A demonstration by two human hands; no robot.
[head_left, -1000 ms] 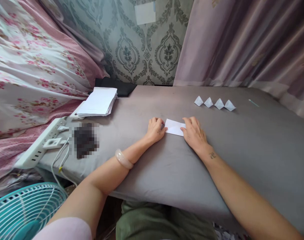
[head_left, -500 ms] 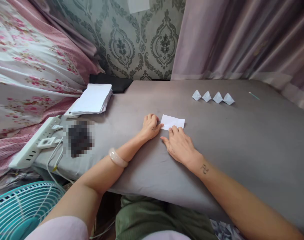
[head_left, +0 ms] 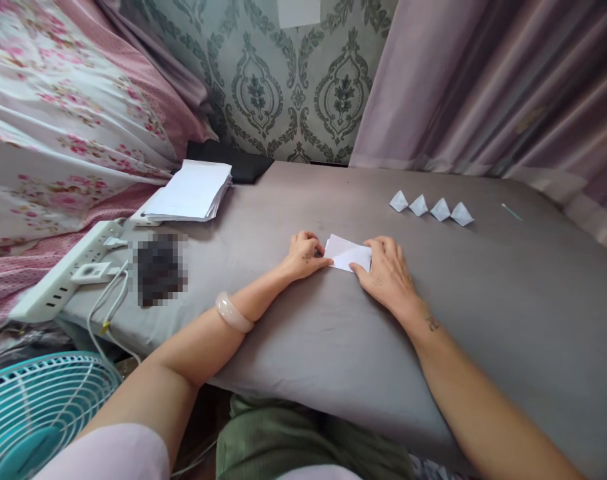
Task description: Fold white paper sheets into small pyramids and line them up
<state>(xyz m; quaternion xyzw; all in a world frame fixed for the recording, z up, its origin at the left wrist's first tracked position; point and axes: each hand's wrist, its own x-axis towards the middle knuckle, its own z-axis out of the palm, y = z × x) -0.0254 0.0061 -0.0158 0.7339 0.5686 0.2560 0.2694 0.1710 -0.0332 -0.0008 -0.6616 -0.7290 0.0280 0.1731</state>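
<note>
A small folded sheet of white paper (head_left: 350, 254) lies on the grey-covered surface between my hands. With thumb on top and fingers curled at its left edge, my left hand (head_left: 304, 256) grips the paper. My right hand (head_left: 386, 270) grips the right end, its thumb on the near corner and its fingers around the far right side. Beyond and to the right stand several folded white paper shapes (head_left: 440, 209) in a row, each with a pointed top.
At the back left a stack of white paper (head_left: 190, 191) lies beside a black item (head_left: 238, 161). A power strip (head_left: 68, 270) with cables runs along the left edge, near a blurred dark object (head_left: 159, 270). A turquoise fan (head_left: 43, 413) stands lower left. A thin stick (head_left: 512, 212) lies far right.
My right hand has moved from the paper's near edge to its right end, and its thumb now presses the near corner. My left hand stays at the left edge. The view has shifted slightly.
</note>
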